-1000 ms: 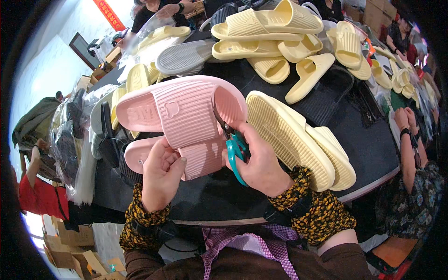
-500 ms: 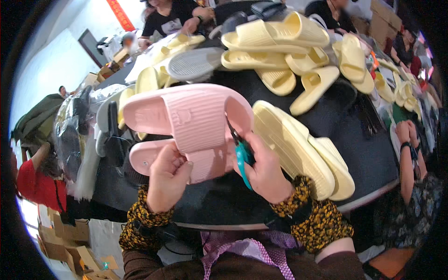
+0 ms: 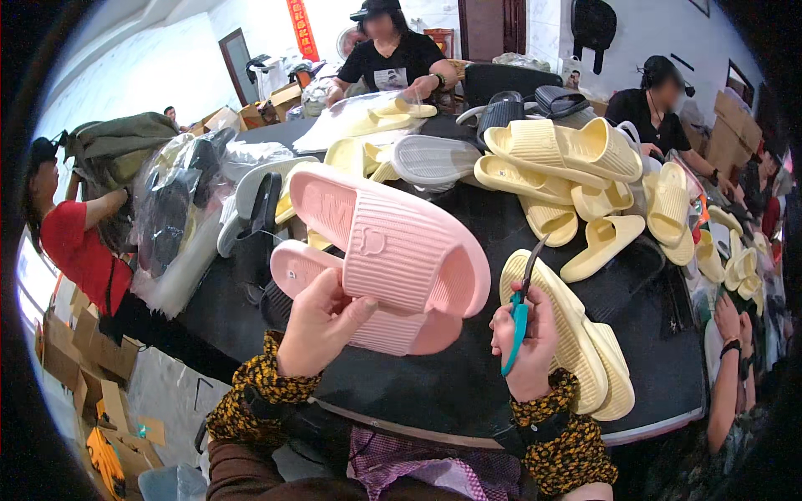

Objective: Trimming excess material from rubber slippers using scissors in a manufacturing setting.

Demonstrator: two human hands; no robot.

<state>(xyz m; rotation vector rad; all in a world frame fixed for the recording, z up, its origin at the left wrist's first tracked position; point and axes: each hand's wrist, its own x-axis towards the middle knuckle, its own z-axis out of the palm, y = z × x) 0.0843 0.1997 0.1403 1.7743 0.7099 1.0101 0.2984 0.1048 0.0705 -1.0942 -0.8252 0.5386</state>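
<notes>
My left hand [image 3: 322, 324] grips a pair of pink slide slippers [image 3: 401, 250] held up over the table, the thumb pressed on the ribbed strap. One slipper lies above the other, and both toes point right. In my right hand [image 3: 528, 342] are scissors [image 3: 520, 311] with teal handles, their dark blades pointing up and apart from the pink pair. Just right of that hand, a pair of cream-yellow slippers [image 3: 576, 351] rests on the black table [image 3: 443, 388].
Yellow slippers [image 3: 576, 150] are heaped at the far middle, beside a grey slipper sole [image 3: 434, 159]. Dark slippers in clear plastic bags [image 3: 180, 200] stand at the left. Several co-workers sit or stand around the table, one in a red shirt [image 3: 79, 250]. Cardboard boxes [image 3: 100, 351] lie at lower left.
My right hand with the scissors has drawn away from the pink slippers to the right. The whole view has shifted, showing more of the room.
</notes>
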